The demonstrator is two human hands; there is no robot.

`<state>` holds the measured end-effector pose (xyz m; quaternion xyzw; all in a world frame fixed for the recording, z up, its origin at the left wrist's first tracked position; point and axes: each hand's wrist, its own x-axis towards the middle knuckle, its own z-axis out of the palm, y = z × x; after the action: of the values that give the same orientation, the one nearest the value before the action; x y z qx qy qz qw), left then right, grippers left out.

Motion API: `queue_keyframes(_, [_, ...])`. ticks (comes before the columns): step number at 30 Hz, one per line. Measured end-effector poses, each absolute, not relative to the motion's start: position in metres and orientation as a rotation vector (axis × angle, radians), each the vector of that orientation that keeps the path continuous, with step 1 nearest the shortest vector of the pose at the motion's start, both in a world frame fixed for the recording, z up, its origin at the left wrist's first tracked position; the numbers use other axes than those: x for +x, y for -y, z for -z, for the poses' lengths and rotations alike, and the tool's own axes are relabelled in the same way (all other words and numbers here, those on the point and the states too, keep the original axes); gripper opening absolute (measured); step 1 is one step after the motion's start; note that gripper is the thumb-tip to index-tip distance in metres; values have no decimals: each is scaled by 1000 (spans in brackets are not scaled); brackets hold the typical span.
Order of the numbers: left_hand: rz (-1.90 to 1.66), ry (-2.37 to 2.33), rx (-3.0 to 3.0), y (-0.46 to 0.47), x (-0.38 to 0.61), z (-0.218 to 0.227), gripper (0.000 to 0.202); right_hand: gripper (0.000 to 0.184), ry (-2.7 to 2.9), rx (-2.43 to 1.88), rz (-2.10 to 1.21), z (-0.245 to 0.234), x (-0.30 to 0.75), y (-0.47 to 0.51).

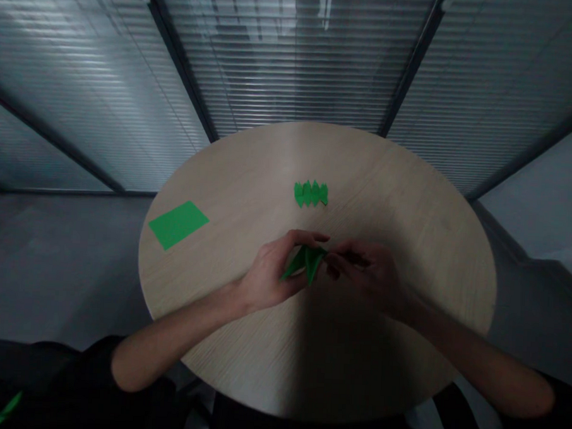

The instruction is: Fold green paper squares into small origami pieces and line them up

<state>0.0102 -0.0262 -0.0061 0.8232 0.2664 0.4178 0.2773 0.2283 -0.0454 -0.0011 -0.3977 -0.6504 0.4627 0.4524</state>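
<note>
A green folded paper piece (314, 260) with pointed flaps is held just above the table, near the middle. My left hand (270, 271) grips it from the left, thumb below and fingers over the top. From the right, my right hand (371, 272) pinches the paper's right tip, its fingers bent and partly in shadow. Beyond my hands lies a row of several small green folded paper pieces (310, 193), set side by side. Some of the held paper is hidden behind my fingers.
On the left of the round wooden table (250, 175) lies a flat green paper sheet (178, 225). Glass panels with blinds (292, 69) stand behind the table's far edge. A dark shadow falls across the near side of the tabletop.
</note>
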Motion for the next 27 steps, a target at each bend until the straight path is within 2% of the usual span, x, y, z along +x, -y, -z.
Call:
queue_keyframes(7, [-1096,-682,2247,28,10,4,34,26,1631,-999,-1159,3,230,45])
queue_keyframes(27, [-1061,-589,2336,26,12,-3,50,30,1636,-995,-1275,5,229,45])
